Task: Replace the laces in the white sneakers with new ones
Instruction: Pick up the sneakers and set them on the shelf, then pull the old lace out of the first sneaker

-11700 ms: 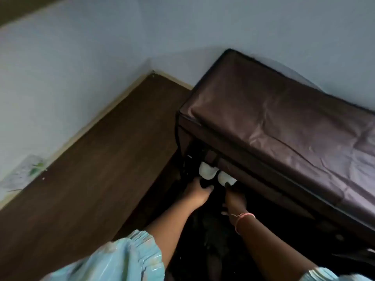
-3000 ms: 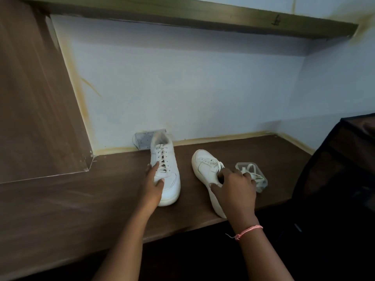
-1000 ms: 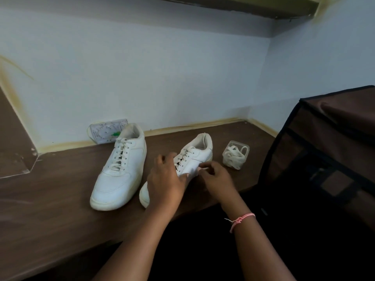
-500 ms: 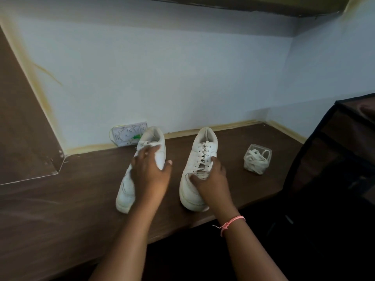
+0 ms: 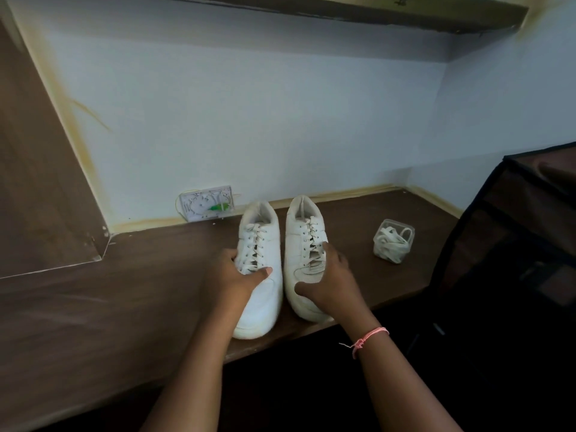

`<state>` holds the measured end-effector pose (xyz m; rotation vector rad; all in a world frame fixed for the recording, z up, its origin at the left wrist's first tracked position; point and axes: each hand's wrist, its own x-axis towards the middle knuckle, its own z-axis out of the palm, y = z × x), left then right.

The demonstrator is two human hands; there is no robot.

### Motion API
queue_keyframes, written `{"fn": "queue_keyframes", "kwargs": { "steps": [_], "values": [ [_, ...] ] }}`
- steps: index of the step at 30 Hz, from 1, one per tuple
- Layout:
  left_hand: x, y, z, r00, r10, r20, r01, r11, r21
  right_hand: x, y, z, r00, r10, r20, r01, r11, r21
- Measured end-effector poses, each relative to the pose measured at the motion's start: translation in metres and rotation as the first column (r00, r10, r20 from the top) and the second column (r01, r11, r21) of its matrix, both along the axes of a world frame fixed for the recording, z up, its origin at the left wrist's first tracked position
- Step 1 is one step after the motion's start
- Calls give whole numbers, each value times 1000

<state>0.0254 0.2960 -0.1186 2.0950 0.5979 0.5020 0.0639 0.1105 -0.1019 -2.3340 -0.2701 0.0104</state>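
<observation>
Sneakers (image 5: 282, 244) now side by side, hands (image 5: 280, 280) gripping each

no readable text, no labels, no brands, no numbers

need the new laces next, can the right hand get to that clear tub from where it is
Probably yes. The right hand rests on the right sneaker, and the clear tub of laces stands apart to its right on bare shelf, nothing between.
</observation>
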Motion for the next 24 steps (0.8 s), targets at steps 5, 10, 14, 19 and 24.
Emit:
{"fn": "queue_keyframes", "kwargs": {
  "steps": [5, 10, 14, 19, 24],
  "values": [
    [-21, -34, 0, 1000, 19, 6, -20, 998, 61, -13, -29, 7, 1000, 3, -27, -3, 1000, -18],
    [-38, -40, 0, 998, -8, 62, 6, 999, 36, -14, -40, 10, 996, 20, -90, -25, 998, -53],
    [-25, -23, 18, 961, -40, 273, -7, 986, 169, -7, -19, 23, 975, -88, 202, 85, 996, 23],
    [0, -8, 17, 913, -160, 375, 102, 980, 172, 1, 44, 28, 878, -62, 474, 43, 998, 51],
    [4, -2, 6, 894, -139, 426, 119, 990, 74, 0, 70, 10, 876, -82, 475, 58, 996, 65]
  ]
}}
